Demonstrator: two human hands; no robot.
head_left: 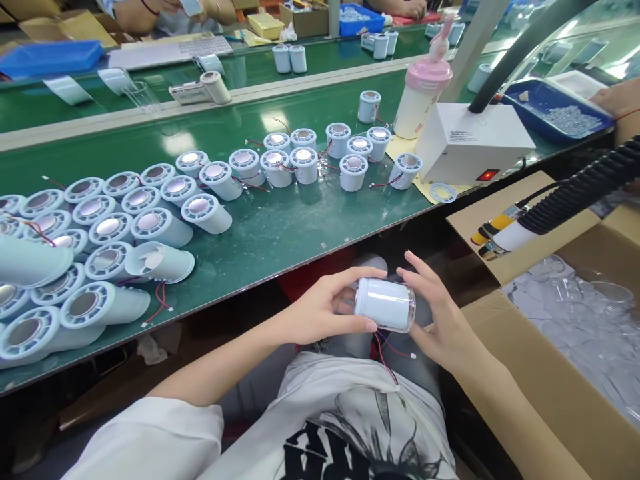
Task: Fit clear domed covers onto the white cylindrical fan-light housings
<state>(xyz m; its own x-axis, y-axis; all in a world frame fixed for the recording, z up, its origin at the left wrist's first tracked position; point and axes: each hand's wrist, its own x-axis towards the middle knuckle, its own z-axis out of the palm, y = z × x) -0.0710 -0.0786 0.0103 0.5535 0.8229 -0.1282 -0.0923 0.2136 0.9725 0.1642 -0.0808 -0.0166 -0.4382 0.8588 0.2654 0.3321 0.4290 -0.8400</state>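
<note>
My left hand (331, 308) grips a light blue cylindrical housing (384, 303) from its left end, thumb below and fingers above. A clear plastic sleeve or cup surrounds the housing, its rim showing at the right end. Thin red and dark wires (387, 350) with a small white connector hang beneath it. Beside that right end, my right hand (435, 307) is open, fingers apart; whether its thumb touches the rim is hard to tell. Both hands are over my lap, in front of the bench edge. Similar blue housings (213, 212) with silvery round centres stand or lean on the green bench.
A cardboard box (550, 393) of clear plastic cups (575, 320) is at right, below a black ribbed hose (580, 187). On the green bench (300, 233) are a white box with a red switch (475, 143) and a pink-lidded bottle (423, 93). Other people's hands (410, 8) work across.
</note>
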